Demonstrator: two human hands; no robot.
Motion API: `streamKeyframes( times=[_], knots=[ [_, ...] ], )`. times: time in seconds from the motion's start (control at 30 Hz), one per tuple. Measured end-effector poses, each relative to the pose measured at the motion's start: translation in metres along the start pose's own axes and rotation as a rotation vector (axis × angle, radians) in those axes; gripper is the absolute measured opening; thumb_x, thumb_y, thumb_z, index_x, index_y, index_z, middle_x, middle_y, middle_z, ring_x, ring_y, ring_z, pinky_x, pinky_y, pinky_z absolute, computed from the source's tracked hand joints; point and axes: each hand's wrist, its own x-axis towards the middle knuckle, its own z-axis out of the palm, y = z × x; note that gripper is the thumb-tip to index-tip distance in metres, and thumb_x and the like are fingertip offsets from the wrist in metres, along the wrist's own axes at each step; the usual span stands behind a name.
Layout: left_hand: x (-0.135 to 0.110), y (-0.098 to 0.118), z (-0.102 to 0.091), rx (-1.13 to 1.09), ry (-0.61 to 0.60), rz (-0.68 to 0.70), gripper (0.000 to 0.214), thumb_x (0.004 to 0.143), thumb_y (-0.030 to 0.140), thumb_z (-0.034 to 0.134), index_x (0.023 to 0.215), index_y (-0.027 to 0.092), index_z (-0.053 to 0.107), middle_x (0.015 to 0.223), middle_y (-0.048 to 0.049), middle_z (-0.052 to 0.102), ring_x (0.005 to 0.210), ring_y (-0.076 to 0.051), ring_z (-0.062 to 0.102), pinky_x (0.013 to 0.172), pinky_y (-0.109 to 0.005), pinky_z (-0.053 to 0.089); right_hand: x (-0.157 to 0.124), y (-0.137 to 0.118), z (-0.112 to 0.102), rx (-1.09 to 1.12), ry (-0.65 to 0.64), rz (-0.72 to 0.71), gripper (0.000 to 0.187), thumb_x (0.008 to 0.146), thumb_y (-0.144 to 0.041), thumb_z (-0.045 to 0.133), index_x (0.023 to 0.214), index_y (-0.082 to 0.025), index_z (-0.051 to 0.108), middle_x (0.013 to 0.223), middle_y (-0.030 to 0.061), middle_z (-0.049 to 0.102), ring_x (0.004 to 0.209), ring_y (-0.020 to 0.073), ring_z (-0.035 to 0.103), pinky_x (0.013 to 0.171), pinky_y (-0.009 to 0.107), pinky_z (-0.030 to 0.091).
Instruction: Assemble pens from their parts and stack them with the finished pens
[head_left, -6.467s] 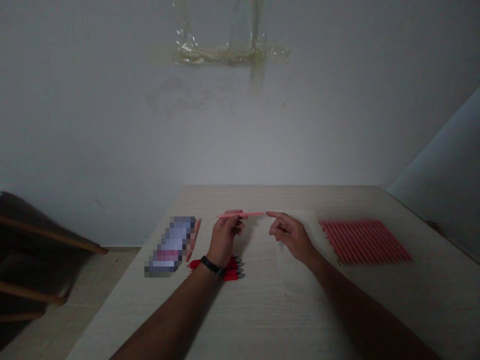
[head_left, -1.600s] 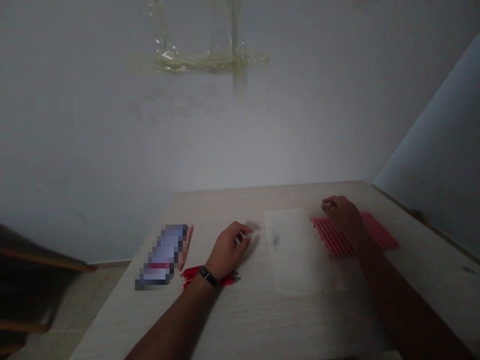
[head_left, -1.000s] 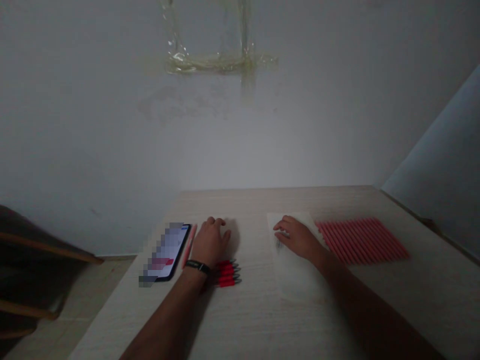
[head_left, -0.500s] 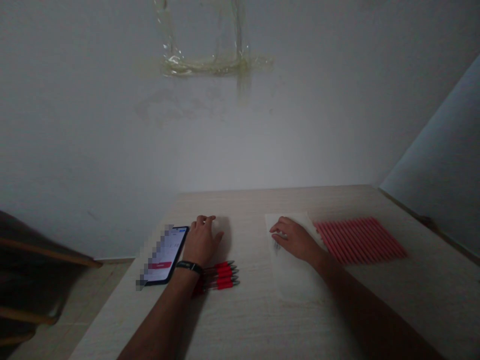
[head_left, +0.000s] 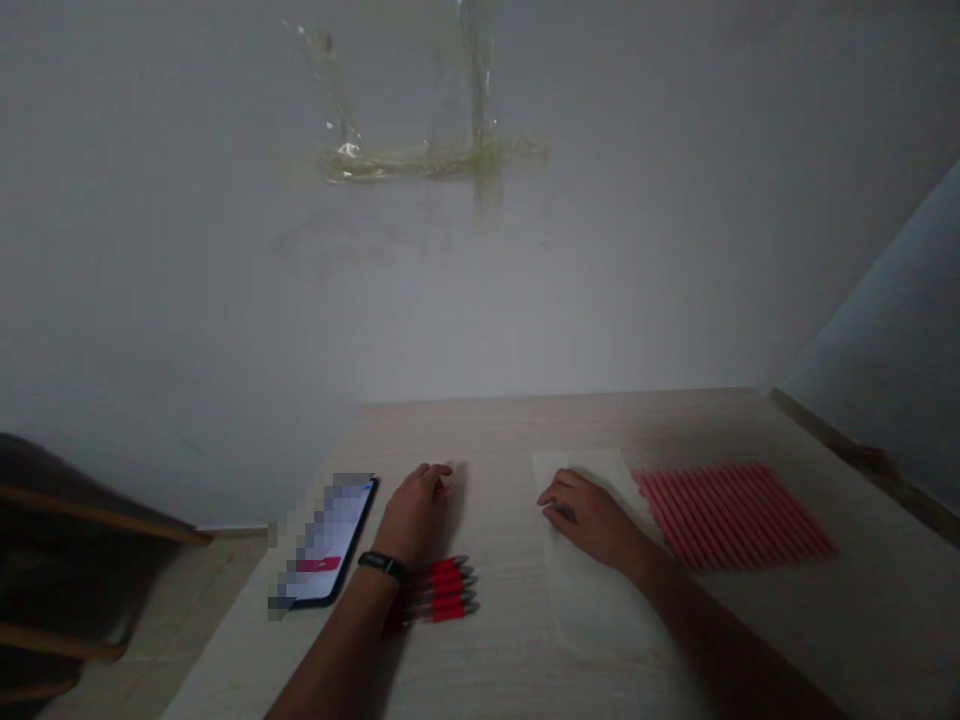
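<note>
My left hand (head_left: 416,505) rests on the table, turned partly on its edge, fingers loosely bent and thumb a little apart; I see nothing held in it. A dark band (head_left: 382,565) circles that wrist. Several red pens (head_left: 448,590) with grey tips lie side by side just below the hand, partly hidden by the forearm. On a pale sheet (head_left: 592,610) my right hand (head_left: 589,515) has its fingers curled inward. Thumb and fingertips close around something small and greyish, too blurred to name.
A phone (head_left: 330,555) with a lit screen lies left of my left hand. To the right, a row of several pink-red sticks (head_left: 735,515), perhaps pencils, lies on the table (head_left: 480,430). Behind stands a wall (head_left: 600,280) with tape on it. A dark piece of furniture (head_left: 67,570) stands at far left.
My left hand has rolled onto its edge, its fingers drawing inward. My right fingers have closed more over the small greyish thing. The whole view has tilted slightly upward.
</note>
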Motion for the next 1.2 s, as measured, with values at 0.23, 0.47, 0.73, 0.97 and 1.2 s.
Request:
streamKeyframes(
  times=[0.23, 0.47, 0.73, 0.97, 1.2],
  knots=[
    [-0.002, 0.007, -0.003, 0.063, -0.02, -0.017, 0.021, 0.095, 0.025, 0.05, 0.096, 0.017, 0.069, 0.098, -0.0105, 0.067, 0.088, -0.021, 0.064, 0.079, -0.03, 0.046, -0.001, 0.003, 0.0, 0.018, 0.02, -0.011, 0.012, 0.093, -0.018, 0.061, 0.098, -0.022, 0.07, 0.098, 0.0039, 0.065, 0.098, 0.019, 0.06, 0.088, 0.032, 0.047],
    [-0.009, 0.054, -0.014, -0.121, -0.1, 0.29, 0.026, 0.099, 0.028, 0.048, 0.112, 0.025, 0.069, 0.108, -0.0074, 0.064, 0.087, -0.017, 0.064, 0.078, -0.026, 0.047, 0.011, -0.018, -0.006, 0.075, 0.113, 0.039, 0.011, 0.094, -0.023, 0.061, 0.1, -0.022, 0.071, 0.096, 0.0033, 0.064, 0.086, 0.0164, 0.061, 0.081, 0.029, 0.047],
    [-0.011, 0.079, -0.011, -0.298, -0.139, 0.466, 0.025, 0.096, 0.031, 0.054, 0.119, 0.023, 0.063, 0.103, -0.0058, 0.065, 0.086, -0.018, 0.064, 0.076, -0.028, 0.048, 0.024, -0.038, -0.003, 0.157, 0.006, 0.046, 0.023, 0.097, -0.035, 0.058, 0.087, -0.02, 0.072, 0.085, 0.002, 0.064, 0.077, 0.0153, 0.059, 0.072, 0.027, 0.043],
    [-0.012, 0.058, -0.002, -0.216, -0.11, 0.435, 0.019, 0.095, 0.024, 0.054, 0.108, 0.021, 0.067, 0.096, -0.005, 0.064, 0.084, -0.018, 0.061, 0.075, -0.027, 0.046, 0.015, -0.018, 0.011, 0.233, 0.12, 0.048, 0.023, 0.098, -0.034, 0.057, 0.085, -0.019, 0.068, 0.081, 0.0015, 0.061, 0.077, 0.0157, 0.057, 0.071, 0.027, 0.042],
    [-0.016, 0.049, -0.006, -0.243, -0.099, 0.446, 0.022, 0.098, 0.029, 0.05, 0.103, 0.02, 0.07, 0.094, -0.0062, 0.063, 0.084, -0.018, 0.059, 0.074, -0.027, 0.044, 0.009, -0.019, 0.02, 0.252, 0.133, 0.023, 0.026, 0.099, -0.04, 0.056, 0.087, -0.019, 0.067, 0.086, 0.003, 0.061, 0.083, 0.0166, 0.057, 0.075, 0.028, 0.043]
  ],
)
